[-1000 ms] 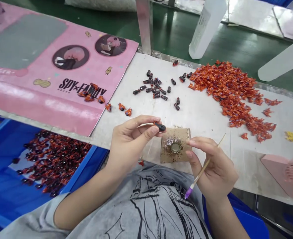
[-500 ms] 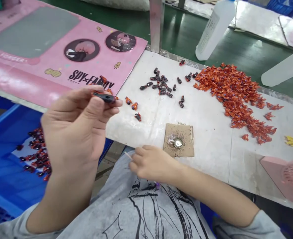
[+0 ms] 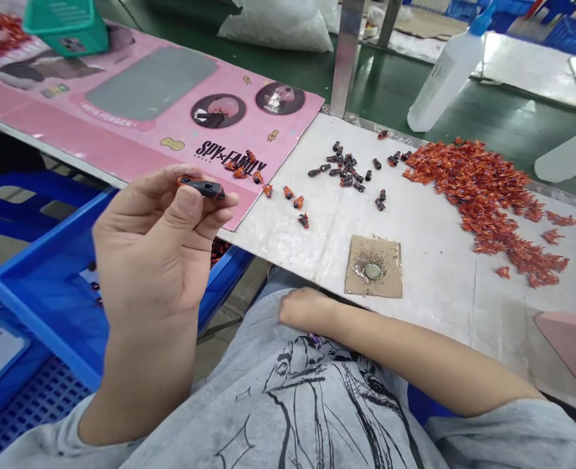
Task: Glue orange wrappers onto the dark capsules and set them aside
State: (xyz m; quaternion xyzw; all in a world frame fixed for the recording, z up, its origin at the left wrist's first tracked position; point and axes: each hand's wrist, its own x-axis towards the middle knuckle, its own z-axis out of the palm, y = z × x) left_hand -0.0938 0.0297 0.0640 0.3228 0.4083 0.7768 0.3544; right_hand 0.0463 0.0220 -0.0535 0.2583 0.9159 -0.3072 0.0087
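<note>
My left hand [image 3: 163, 241] is raised, pinching a small black plastic part [image 3: 204, 187] with red-orange ends between thumb and fingers. My right hand [image 3: 307, 307] rests low against the grey shirt, curled into a fist with its fingertips hidden. What it holds, if anything, does not show. Beyond it lies a piece of cardboard [image 3: 390, 283], wet and speckled, with a small round metal cap [image 3: 373, 271] on it. Several loose black parts [image 3: 348, 176] are scattered on the white tabletop. Between them and my left hand are a few orange-and-black pieces [image 3: 298, 202].
A large heap of orange plastic pieces [image 3: 468, 189] covers the right of the table. Behind it stands a white plastic bottle [image 3: 439, 81]. A pink printed mat [image 3: 136, 140] lies left, bearing a green basket [image 3: 68, 29]. Below is a blue bin [image 3: 48, 286].
The view has swung left, so the table things appear farther right. My right hand has drawn in against the shirt, and its thin pale stick no longer shows. My left hand keeps its pinch.
</note>
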